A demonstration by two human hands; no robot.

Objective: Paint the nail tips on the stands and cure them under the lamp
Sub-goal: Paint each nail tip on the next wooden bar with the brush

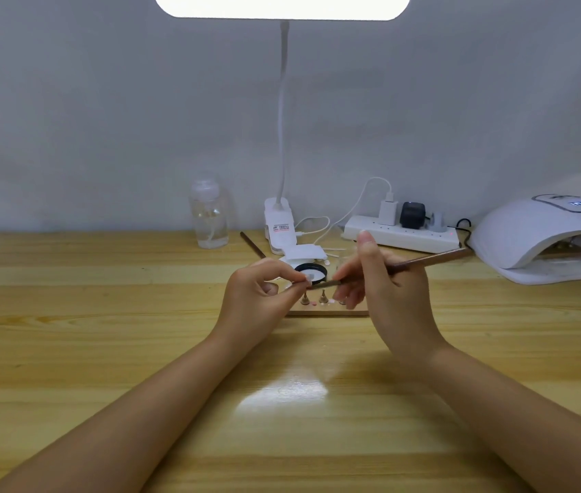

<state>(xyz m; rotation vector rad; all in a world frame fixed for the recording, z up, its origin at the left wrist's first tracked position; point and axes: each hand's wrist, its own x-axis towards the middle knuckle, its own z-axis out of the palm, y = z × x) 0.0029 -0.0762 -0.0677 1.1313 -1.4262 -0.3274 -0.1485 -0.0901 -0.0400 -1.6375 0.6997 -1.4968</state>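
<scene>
Head view: we are pinching a nail tip on its stand in our left hand; our right hand is gripping the brush, long axis running right-to-left, bristles meeting the tip above the base.

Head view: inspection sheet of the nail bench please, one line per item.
Surface: wooden table, glare patch near the front.
Job's things: small stands on a wooden board; nail tip on a stand in the left hand; brush in the right hand; curing lamp at right, display lit.
Clutter: clear pump bottle; black-rimmed jar lid; a second brush lying on the table.
Grippers: left hand pinches the stand; right hand grips the brush.
Cables: white lead into power strip; black cord beside the curing lamp.
Surroundings: clip desk lamp, lit; plain grey wall.
</scene>
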